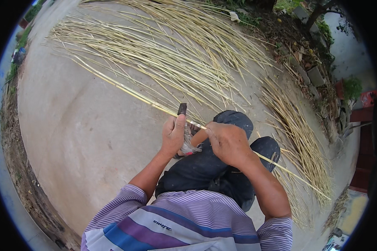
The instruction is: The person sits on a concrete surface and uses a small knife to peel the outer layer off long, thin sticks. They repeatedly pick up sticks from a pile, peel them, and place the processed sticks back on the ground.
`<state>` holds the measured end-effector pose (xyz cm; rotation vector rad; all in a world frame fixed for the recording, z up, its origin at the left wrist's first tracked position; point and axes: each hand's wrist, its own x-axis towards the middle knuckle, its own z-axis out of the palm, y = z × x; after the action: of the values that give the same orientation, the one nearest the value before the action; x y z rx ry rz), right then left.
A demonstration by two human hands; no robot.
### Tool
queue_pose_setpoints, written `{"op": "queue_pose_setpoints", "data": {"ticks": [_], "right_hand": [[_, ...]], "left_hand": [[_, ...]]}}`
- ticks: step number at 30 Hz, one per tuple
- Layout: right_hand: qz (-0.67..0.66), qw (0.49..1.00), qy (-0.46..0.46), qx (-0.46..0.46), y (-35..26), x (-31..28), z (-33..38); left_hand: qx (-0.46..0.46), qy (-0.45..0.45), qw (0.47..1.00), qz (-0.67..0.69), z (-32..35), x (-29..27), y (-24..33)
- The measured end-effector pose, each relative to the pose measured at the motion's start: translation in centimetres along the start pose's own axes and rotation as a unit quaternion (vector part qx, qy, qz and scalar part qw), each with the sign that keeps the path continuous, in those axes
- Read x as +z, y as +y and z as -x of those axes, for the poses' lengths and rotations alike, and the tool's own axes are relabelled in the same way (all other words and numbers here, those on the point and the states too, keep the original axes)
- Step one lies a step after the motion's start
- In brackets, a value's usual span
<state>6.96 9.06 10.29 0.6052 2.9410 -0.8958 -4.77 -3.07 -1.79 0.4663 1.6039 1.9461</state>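
Head view: one person, knees bent, in striped shirt point(222, 209) and dark trousers point(188, 173), over concrete ground point(88, 125).
Long stalk point(125, 89): pale yellow, in both hands, slanting from upper left across the front of the body; what looks like its other end shows past the right forearm. Two points of hold presumably keep so thin a length from swinging.
Left hand point(173, 136): fingers closed narrow, thumb up, gripping the stalk and a dark tool together; that pinch likely keeps tool and stalk pressed against each other.
Dark tool point(182, 108): flat, perhaps a blade, its end standing above the thumb; the rest I cannot make out.
Pale wrapping point(190, 144): frayed, hanging just beside the left hand; perhaps padding for the grip, though I cannot tell what it is fixed to.
Right hand point(229, 142): fingers curled around the stalk near the left hand, back of the hand upward, some fingertips hidden; the near grip probably gives firm control.
Front stalks point(151, 56), back stalks point(184, 21): spread on the ground, mostly one direction, perhaps to avoid tangling.
Right-side stalks point(299, 129): a browner heap beside the knees, seemingly within reach.
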Motion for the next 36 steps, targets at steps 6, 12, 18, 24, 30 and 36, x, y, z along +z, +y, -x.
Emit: {"op": "queue_pose_setpoints", "data": {"ticks": [6,12,18,24,30,36], "right_hand": [[0.002,1.0,-0.014,0.028,0.5,1.1,-0.5],[-0.058,0.998,-0.009,0.023,1.8,1.3,-0.3],[-0.145,0.988,-0.012,0.056,0.4,-1.7,1.8],[0.023,0.997,-0.052,0.045,4.7,2.1,-0.5],[0.007,0.997,-0.039,0.073,4.3,2.2,-2.3],[0.057,0.998,0.024,0.019,3.7,2.4,-3.8]], "left_hand": [[0.032,0.006,0.998,-0.052,1.4,2.8,-1.8],[-0.067,-0.01,0.998,-0.014,0.8,1.7,-2.5],[0.085,0.039,0.985,-0.144,-1.5,-2.9,-1.4],[-0.233,0.089,0.966,0.063,-3.5,-6.0,-6.2],[-0.157,0.054,0.985,0.036,-7.8,-6.8,-5.1],[-0.143,0.019,0.988,0.052,-6.4,-3.2,-3.9]]}}
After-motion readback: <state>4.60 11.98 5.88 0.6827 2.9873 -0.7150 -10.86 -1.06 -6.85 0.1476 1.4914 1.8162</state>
